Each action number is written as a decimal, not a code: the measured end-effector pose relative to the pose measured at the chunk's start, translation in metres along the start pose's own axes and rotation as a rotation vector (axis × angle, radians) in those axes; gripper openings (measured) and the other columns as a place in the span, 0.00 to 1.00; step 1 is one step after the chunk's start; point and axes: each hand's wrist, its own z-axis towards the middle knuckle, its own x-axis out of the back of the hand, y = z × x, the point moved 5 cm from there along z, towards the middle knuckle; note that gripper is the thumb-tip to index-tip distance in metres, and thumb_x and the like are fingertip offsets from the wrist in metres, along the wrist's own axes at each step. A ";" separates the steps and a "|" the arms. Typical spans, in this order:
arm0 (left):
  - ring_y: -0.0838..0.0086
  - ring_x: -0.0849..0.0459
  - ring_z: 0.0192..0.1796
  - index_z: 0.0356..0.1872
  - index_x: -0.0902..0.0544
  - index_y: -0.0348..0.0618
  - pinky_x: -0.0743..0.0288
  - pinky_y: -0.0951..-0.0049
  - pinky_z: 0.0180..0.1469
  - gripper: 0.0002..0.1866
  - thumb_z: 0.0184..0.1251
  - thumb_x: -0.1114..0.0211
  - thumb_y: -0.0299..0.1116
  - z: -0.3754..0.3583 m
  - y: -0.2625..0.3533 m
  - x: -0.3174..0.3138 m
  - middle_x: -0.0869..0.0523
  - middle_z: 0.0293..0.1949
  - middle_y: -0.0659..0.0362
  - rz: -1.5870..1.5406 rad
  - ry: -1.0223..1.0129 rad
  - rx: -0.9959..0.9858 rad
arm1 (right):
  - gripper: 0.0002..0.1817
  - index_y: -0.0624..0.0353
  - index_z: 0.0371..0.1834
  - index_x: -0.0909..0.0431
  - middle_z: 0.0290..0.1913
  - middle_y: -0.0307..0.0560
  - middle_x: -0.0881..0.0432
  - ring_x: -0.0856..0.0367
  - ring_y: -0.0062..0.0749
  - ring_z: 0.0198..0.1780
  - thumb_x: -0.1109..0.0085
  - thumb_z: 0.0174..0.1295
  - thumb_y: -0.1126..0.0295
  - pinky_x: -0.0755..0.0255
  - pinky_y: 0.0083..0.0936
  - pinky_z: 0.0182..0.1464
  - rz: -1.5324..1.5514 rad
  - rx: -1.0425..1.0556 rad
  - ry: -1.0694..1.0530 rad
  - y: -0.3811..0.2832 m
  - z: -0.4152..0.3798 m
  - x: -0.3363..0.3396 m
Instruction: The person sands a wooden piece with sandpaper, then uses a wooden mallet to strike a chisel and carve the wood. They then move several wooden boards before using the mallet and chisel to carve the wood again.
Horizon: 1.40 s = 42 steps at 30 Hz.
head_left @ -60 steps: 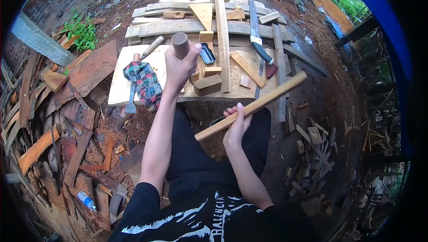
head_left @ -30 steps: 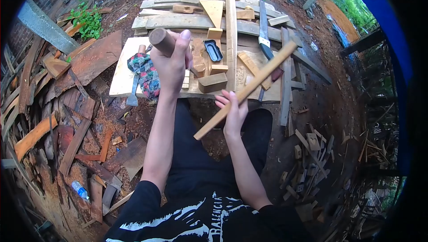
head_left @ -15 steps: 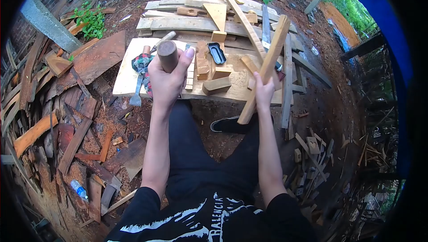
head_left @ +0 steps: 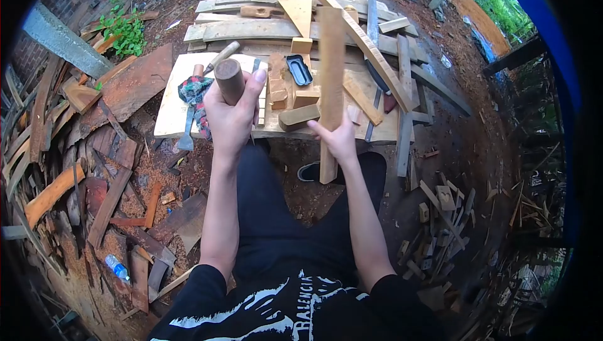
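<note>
My left hand [head_left: 231,118] is wrapped around a thick round wooden tool handle [head_left: 230,77], its end turned up towards me; the working end is mostly hidden below my fist. My right hand [head_left: 339,140] grips a flat wooden strip [head_left: 331,71], held nearly upright over the front of the bench. Close to my right thumb lies a small wooden block [head_left: 299,117]. Beside my left hand are a plaid cloth [head_left: 193,90], a wide flat metal blade [head_left: 186,135] and a wooden-handled tool [head_left: 223,56].
On the plank bench [head_left: 169,108] are a black tray [head_left: 299,70], a triangular wooden piece [head_left: 298,14], a hand saw [head_left: 373,21] and a long wooden strip [head_left: 370,46]. Scrap wood [head_left: 113,184] piles up at left, offcuts [head_left: 443,215] at right.
My right hand has moved left and slightly down, and the strip in it has swung from slanting to nearly upright. The long strip behind has shifted. My left hand keeps its grip.
</note>
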 end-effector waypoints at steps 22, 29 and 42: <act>0.48 0.10 0.47 0.47 0.14 0.34 0.17 0.52 0.50 0.23 0.50 0.19 0.33 -0.033 -0.126 -0.051 0.10 0.39 0.41 1.141 -0.592 0.163 | 0.28 0.66 0.47 0.25 0.41 0.62 0.13 0.13 0.59 0.46 0.23 0.48 0.61 0.23 0.47 0.51 -0.433 -0.045 0.441 -0.012 0.012 -0.003; 0.48 0.09 0.40 0.38 0.13 0.30 0.15 0.51 0.44 0.20 0.50 0.19 0.37 -0.058 -0.139 -0.105 0.11 0.32 0.40 1.010 -0.587 0.087 | 0.25 0.68 0.47 0.24 0.45 0.61 0.13 0.12 0.52 0.47 0.24 0.52 0.65 0.21 0.41 0.51 -0.266 0.013 0.503 -0.012 0.019 0.044; 0.40 0.10 0.42 0.41 0.15 0.30 0.18 0.45 0.47 0.24 0.61 0.26 0.46 -0.036 -0.163 -0.144 0.11 0.33 0.35 0.980 -0.311 0.166 | 0.23 0.68 0.54 0.22 0.48 0.53 0.13 0.13 0.36 0.49 0.25 0.58 0.69 0.22 0.33 0.53 -0.006 -0.124 0.459 0.010 -0.022 0.086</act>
